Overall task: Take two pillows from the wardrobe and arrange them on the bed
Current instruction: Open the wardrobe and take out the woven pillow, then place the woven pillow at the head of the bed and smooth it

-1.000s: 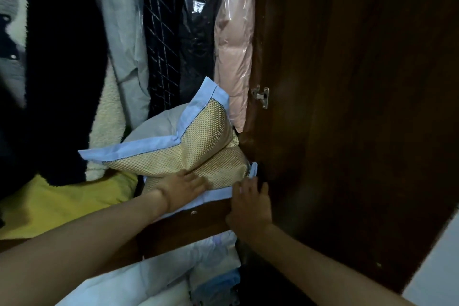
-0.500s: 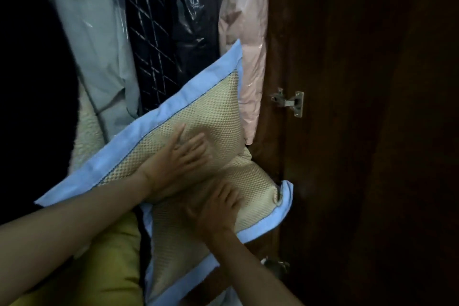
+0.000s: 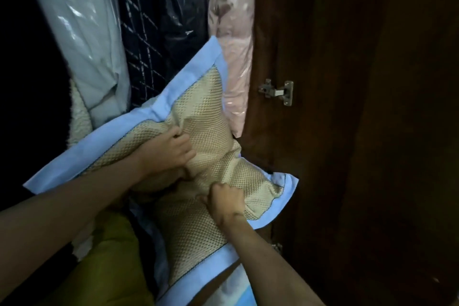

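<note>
Two pillows — beige waffle-weave mesh, smooth blue borders. The upper pillow point(image 3: 198, 112) tilts up toward the hinge point(image 3: 278, 92); the lower pillow point(image 3: 198, 238) slants below it. Left hand point(image 3: 169, 151) and right hand point(image 3: 227, 202) clench bunched mesh.

I can't see the fingertips of my left hand point(image 3: 169, 149); they sink into a fold of the upper pillow point(image 3: 198, 107). My right hand point(image 3: 227, 200) covers part of the lower pillow point(image 3: 188, 238), whose bottom corner runs off the frame. The wardrobe's left side is too dark to read. The hanging clothes point(image 3: 159, 32) are cut off at the top edge.
</note>
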Available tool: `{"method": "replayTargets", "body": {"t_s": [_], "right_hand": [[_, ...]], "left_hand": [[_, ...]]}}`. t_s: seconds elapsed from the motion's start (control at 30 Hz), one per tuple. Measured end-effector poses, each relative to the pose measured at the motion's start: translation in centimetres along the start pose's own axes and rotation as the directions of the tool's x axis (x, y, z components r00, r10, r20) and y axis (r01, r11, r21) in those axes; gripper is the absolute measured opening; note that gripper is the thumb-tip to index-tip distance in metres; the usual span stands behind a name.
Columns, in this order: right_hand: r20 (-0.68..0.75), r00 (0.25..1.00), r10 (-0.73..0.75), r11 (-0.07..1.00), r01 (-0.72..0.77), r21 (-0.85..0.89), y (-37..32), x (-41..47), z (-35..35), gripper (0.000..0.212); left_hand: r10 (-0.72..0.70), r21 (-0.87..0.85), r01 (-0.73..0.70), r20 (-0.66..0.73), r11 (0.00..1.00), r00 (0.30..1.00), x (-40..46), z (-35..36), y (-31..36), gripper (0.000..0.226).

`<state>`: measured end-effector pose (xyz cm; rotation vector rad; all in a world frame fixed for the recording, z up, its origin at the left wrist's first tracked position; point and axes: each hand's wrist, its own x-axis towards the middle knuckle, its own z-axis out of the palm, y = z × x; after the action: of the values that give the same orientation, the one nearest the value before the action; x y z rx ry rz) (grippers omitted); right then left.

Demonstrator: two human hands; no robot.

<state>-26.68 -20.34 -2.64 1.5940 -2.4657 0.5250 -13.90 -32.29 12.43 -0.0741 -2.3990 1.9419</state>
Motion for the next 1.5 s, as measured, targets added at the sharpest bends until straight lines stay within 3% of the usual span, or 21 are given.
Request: {"method": "replayTargets", "body": {"t_s": [0.23, 0.37, 0.57, 0.7, 0.87, 1.07, 1.2, 1.3, 1.5], "right_hand": [[-0.098, 0.987, -0.127, 0.991, 0.121, -0.061, 7.3, -8.9, -6.9, 0.048], [-0.095, 0.982, -0.160, 0.975, 0.142, -0.173, 10.3, -14.5, -11.3, 0.056], [-0.076, 0.985, -0.156, 0.944, 0.126, -0.306, 17.3, -26.3, -16.8, 0.063], [0.006, 1.000, -0.023, 0.912, 0.024, -0.408, 22.2, -37.5, -19.9, 0.066], [0.031, 0.960, 0.280, 0.856, -0.235, -0.461, 28.4, -52.9, -24.6, 0.061], [-0.048, 0.799, 0.599, 0.666, -0.531, -0.523, 30.6, -69.9, -28.2, 0.072], [-0.124, 0.633, 0.764, 0.492, -0.696, -0.523, 29.6, -78.6, -29.7, 0.074], [-0.170, 0.485, 0.858, 0.351, -0.795, -0.495, 27.1, -84.1, -30.8, 0.066], [-0.246, 0.136, 0.960, -0.011, -0.857, -0.515, 17.9, -93.5, -32.8, 0.066]], "left_hand": [[-0.102, -0.193, 0.065, -0.191, 0.979, 0.976, 2.4, -6.1, -1.7, 0.017], [-0.115, -0.319, 0.044, -0.208, 0.947, 0.971, 4.4, -12.9, 0.5, 0.014], [-0.186, -0.521, -0.049, -0.389, 0.852, 0.902, 5.8, -24.2, 6.0, 0.012], [-0.141, -0.589, -0.219, -0.503, 0.778, 0.853, 9.2, -33.1, 12.4, 0.019], [-0.105, -0.610, -0.441, -0.654, 0.658, 0.749, 15.9, -45.1, 18.9, 0.026], [-0.074, -0.564, -0.658, -0.784, 0.499, 0.616, 21.8, -58.6, 25.3, 0.029], [-0.071, -0.410, -0.803, -0.903, 0.433, 0.423, 25.0, -66.8, 28.2, 0.027], [-0.074, -0.274, -0.876, -0.961, 0.398, 0.267, 26.4, -73.0, 30.1, 0.025], [-0.087, -0.067, -0.958, -0.995, 0.278, 0.044, 24.1, -84.3, 33.5, 0.029]]}}
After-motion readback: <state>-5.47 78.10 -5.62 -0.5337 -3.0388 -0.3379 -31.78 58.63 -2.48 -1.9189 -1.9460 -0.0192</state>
